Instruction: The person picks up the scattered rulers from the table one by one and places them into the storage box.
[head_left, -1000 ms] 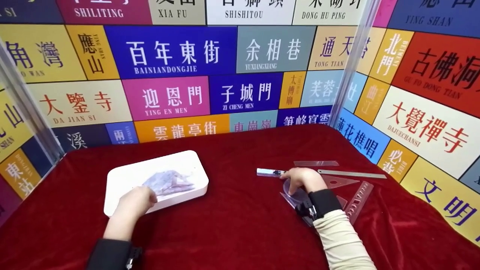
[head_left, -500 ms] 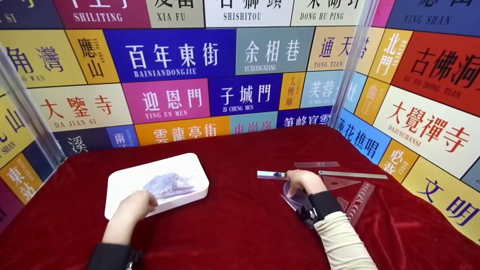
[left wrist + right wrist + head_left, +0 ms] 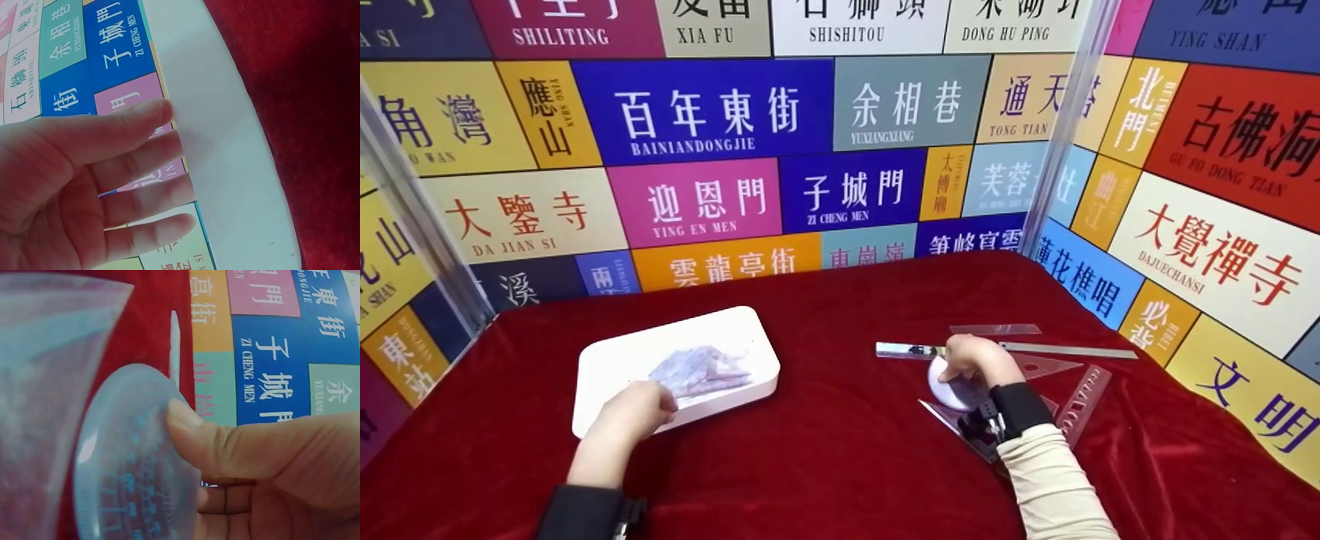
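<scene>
My right hand [image 3: 979,360] pinches a clear protractor [image 3: 947,386] by its edge, thumb on the near face. The right wrist view shows the protractor [image 3: 132,461] tilted up, its curved scale to the left of the thumb. Behind it, a clear plastic piece with a pointed corner [image 3: 56,360] fills the left side. My left hand [image 3: 631,411] is at the near edge of a white shallow box [image 3: 607,364], holding nothing. In the left wrist view its thumb and fingers [image 3: 138,160] are loosely extended, tips right at the box's side [image 3: 225,152]. A crumpled translucent bag [image 3: 701,370] lies on the box.
Around my right hand lie a shiny flat ruler [image 3: 901,350], a clear ruler [image 3: 996,328], a steel ruler [image 3: 1076,350], a clear set square [image 3: 1044,366] and a ruler with cut-outs [image 3: 1084,405]. Red cloth [image 3: 825,450] covers the table; printed panels [image 3: 701,109] stand behind.
The protractor has been raised and tilted from the pile, and my right hand has shifted slightly right with it. My left hand stays at the box.
</scene>
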{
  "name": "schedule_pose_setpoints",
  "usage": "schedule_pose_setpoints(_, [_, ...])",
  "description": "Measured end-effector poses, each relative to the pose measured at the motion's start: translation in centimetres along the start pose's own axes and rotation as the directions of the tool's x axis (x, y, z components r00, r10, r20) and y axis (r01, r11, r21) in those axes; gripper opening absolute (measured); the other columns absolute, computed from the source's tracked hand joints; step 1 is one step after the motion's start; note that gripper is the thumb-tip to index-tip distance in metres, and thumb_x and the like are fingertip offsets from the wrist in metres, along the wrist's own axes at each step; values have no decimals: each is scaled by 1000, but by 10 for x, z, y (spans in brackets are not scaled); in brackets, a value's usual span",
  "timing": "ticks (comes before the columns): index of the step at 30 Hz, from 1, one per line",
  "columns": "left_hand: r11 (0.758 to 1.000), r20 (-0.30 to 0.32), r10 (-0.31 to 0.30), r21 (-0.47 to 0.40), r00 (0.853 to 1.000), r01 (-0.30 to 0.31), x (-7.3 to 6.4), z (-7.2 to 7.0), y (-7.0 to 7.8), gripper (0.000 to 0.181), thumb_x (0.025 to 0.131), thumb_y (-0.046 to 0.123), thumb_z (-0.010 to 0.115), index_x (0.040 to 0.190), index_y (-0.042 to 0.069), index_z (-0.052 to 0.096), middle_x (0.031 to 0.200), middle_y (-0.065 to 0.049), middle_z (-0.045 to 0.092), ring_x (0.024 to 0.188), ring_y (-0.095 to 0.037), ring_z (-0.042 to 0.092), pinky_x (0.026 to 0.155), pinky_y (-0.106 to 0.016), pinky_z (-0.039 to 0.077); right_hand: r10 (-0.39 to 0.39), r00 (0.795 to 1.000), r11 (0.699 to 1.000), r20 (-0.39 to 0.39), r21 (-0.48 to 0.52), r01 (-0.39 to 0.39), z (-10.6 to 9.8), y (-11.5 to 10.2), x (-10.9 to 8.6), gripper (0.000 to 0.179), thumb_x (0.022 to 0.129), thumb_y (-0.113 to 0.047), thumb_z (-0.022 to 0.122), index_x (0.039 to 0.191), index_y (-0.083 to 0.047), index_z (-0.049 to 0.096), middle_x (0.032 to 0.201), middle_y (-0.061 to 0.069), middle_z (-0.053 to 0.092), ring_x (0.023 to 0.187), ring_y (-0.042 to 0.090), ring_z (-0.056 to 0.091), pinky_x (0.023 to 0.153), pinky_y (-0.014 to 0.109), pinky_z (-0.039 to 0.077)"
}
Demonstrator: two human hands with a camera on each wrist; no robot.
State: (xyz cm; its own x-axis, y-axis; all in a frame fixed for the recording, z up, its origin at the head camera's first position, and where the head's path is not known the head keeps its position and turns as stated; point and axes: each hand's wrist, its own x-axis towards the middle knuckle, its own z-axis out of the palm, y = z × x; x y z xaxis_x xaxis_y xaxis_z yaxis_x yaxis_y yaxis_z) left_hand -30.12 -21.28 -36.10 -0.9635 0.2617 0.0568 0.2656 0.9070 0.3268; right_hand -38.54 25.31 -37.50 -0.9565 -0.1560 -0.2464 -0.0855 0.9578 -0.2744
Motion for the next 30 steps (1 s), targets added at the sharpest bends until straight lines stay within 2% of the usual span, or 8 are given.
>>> schedule_pose_setpoints(5, [1000,7,23,14,1000,-23,-2,0,-2,7,75,2,66,81,2,70,81,-10,68,79,-28,62,71,-44,48,-1,989,997,-151,70,12,-11,5,-4,24,76,-6,59,55,-12,47,57,-2,45,54,13,44,51,24,38])
schedule_pose_setpoints(10, [1000,18,7,24,1000,-7,-4,-3,0,14,76,5,66,88,-1,69,87,-15,68,86,-33,62,75,-47,48,49,942,989,-332,150,1,-25,-2,-15,13,82,-11,61,73,-3,57,73,7,56,67,21,52,62,32,43])
schedule_pose_setpoints(13, [999,0,4,49,1000,-4,-6,-6,5,20,77,8,66,93,-4,67,92,-19,66,90,-37,61,77,-49,47,8,905,964,-426,242,105,-34,-18,-26,12,83,-13,62,82,-1,58,77,10,58,66,19,54,59,30,43])
schedule_pose_setpoints(16, [998,-81,41,56,996,-37,-9,-10,17,21,79,10,65,94,-5,66,91,-20,66,88,-37,61,77,-49,47,-90,860,911,-502,307,274,-39,-45,-39,14,83,-14,64,88,-2,61,80,9,62,66,15,57,61,27,46])
schedule_pose_setpoints(20, [987,-233,147,-23,961,-157,-10,-11,43,21,81,13,66,95,-2,67,90,-16,67,84,-32,63,77,-47,48,-259,779,803,-570,321,502,-37,-86,-59,12,82,-14,66,87,-4,65,81,7,66,71,14,60,66,28,50])
schedule_pose_setpoints(23, [947,-306,243,-131,921,-293,-9,-9,65,26,82,17,67,101,-1,66,92,-12,68,83,-27,65,77,-43,50,-421,691,716,-588,253,651,-26,-114,-69,9,81,-13,67,85,-5,66,81,5,67,72,14,62,66,28,51])
schedule_pose_setpoints(25, [902,-315,311,-201,897,-383,-10,-7,76,32,81,20,68,106,0,66,95,-11,68,84,-24,66,76,-38,52,-529,635,671,-563,181,719,-14,-131,-74,8,81,-13,68,85,-6,66,80,4,68,71,13,63,65,25,51])
schedule_pose_setpoints(30, [758,-198,469,-411,861,-507,-14,-4,93,32,84,25,65,106,3,65,96,-8,68,83,-15,65,74,-29,52,-724,533,569,-438,58,821,14,-163,-81,9,84,-14,65,87,-5,65,81,5,68,71,8,64,64,16,50])
